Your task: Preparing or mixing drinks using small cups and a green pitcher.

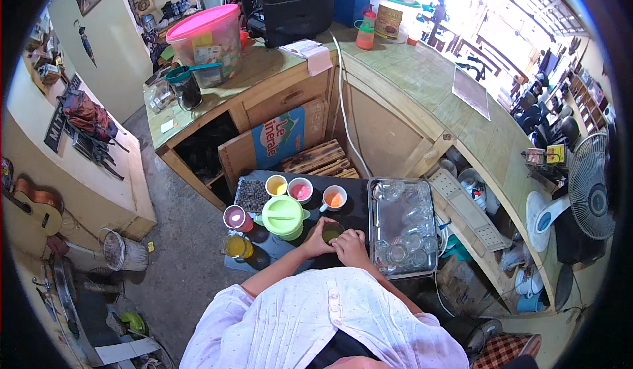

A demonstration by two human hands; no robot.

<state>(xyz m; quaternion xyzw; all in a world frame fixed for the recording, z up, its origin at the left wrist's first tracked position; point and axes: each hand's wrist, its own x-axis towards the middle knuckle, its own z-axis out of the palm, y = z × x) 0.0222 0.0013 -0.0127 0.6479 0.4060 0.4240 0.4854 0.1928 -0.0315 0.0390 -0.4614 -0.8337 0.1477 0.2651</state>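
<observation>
Both hands are at a small glass point(333, 231) with something dark green in it, on or just above the dark table. My left hand point(315, 243) curves around its left side. The bent fingers of my right hand point(350, 247) meet its near right rim. Left of them stands a light green lidded pitcher point(283, 215). Beyond are a white cup with orange contents point(335, 198), one with pink contents point(300, 191) and one with yellow contents point(276, 186). A pink cup point(238, 218) and a glass mug of yellow liquid point(237, 246) stand at the left edge.
A metal tray point(372, 265) of upturned and lying glassware adjoins on the right. Dark round pieces fill a shallow tray point(252, 196) behind the pitcher. A wooden counter point(395, 74) wraps around the far side; a white cable point(342, 97) hangs from it. A fan point(549, 218) stands right.
</observation>
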